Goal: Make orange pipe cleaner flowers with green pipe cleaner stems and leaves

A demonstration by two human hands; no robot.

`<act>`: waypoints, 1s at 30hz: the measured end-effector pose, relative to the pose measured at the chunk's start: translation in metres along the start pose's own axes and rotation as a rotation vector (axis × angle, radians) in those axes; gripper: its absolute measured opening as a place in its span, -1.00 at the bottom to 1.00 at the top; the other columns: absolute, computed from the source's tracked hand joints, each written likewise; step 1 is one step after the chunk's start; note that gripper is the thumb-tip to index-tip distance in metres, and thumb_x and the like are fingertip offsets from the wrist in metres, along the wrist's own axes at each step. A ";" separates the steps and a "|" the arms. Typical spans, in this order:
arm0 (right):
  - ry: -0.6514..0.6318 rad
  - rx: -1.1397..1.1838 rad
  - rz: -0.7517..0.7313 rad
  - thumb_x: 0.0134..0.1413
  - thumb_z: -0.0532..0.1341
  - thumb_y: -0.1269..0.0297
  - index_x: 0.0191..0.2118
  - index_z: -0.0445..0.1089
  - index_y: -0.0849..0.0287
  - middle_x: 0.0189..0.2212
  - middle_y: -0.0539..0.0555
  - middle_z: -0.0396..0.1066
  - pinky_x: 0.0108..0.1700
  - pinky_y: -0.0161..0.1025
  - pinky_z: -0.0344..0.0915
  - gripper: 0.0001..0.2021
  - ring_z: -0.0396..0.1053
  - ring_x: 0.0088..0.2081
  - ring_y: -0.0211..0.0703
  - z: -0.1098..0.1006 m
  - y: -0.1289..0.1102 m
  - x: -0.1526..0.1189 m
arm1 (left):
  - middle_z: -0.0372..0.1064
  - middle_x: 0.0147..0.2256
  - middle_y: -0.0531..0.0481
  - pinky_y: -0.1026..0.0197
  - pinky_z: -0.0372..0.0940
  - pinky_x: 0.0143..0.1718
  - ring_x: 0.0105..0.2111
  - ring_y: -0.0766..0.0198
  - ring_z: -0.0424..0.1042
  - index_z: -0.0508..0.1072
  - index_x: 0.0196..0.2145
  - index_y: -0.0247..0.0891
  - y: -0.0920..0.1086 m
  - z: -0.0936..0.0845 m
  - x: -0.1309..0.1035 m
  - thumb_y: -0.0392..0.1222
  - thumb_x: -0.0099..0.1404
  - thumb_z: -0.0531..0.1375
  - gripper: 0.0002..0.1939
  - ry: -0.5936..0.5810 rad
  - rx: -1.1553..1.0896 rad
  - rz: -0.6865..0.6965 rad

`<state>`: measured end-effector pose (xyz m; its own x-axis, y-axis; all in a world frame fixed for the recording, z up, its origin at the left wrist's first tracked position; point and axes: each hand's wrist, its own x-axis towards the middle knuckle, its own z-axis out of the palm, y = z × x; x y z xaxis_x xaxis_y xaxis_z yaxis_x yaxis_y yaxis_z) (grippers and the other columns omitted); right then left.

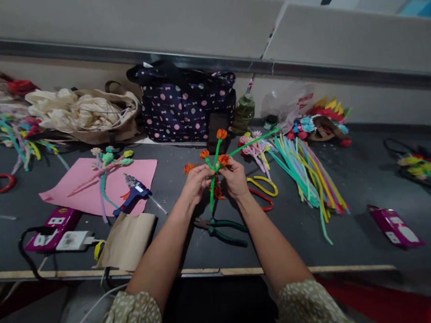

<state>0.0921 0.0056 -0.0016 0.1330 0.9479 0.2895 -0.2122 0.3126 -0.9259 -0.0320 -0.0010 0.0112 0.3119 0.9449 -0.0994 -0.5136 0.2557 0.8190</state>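
Between my two hands stands a spray of pipe-cleaner flowers (217, 148), with orange blooms on green stems. My left hand (199, 182) is closed, pinching the spray where its stems meet. From the other side, the fingers of my right hand (236, 177) press on the same join. A loose green pipe-cleaner end (255, 141) sticks out up and to the right from there. Below the hands, green-handled pliers (224, 229) lie on the table, close under the stem's lower end. More orange pieces (218, 190) show behind the stem, partly hidden.
To the left are a blue glue gun (133, 194) on pink paper (82, 177), brown cardboard (127, 241) and a purple power strip (56, 227). Scissors (267, 186) and bundled pipe cleaners (308, 173) lie right. A polka-dot bag (189, 105) and a green bottle (244, 112) stand behind.
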 end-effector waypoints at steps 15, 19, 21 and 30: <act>0.038 -0.128 -0.028 -0.20 0.27 0.28 -0.49 0.42 0.19 -0.41 -0.04 0.26 -0.23 -0.33 0.19 -0.90 0.22 -0.32 -0.28 -0.006 0.012 0.003 | 0.37 -0.58 0.04 0.39 0.26 -0.52 -0.58 0.41 0.37 0.43 -0.51 -0.36 -0.005 -0.005 0.007 -0.25 -0.08 0.25 -0.87 0.132 0.154 -0.058; 0.055 -0.136 0.000 -0.21 0.27 0.28 -0.50 0.42 0.20 -0.45 -0.05 0.26 -0.26 -0.34 0.18 -0.90 0.20 -0.35 -0.28 -0.008 0.018 0.004 | 0.38 -0.57 0.04 0.39 0.26 -0.47 -0.57 0.42 0.38 0.43 -0.53 -0.34 -0.007 -0.006 0.008 -0.26 -0.09 0.25 -0.89 0.154 0.160 -0.035; 0.051 -0.111 0.004 -0.22 0.27 0.31 -0.49 0.43 0.19 -0.45 -0.05 0.27 -0.26 -0.34 0.17 -0.91 0.20 -0.34 -0.28 -0.009 0.020 0.004 | 0.39 -0.55 0.04 0.40 0.25 -0.46 -0.55 0.43 0.38 0.44 -0.53 -0.34 -0.009 -0.008 0.008 -0.24 -0.08 0.26 -0.88 0.158 0.170 -0.018; 0.025 0.041 0.057 -0.21 0.30 0.34 -0.44 0.43 0.16 -0.45 -0.06 0.31 -0.23 -0.32 0.20 -0.90 0.22 -0.38 -0.30 -0.008 0.016 0.004 | 0.42 -0.52 0.01 0.36 0.28 -0.44 -0.50 0.36 0.41 0.45 -0.48 -0.32 -0.005 -0.005 0.004 -0.20 -0.06 0.26 -0.85 0.110 0.129 -0.007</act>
<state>0.0969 0.0140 -0.0168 0.1438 0.9625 0.2302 -0.2591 0.2612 -0.9299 -0.0321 0.0028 0.0038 0.2220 0.9617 -0.1609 -0.4028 0.2407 0.8831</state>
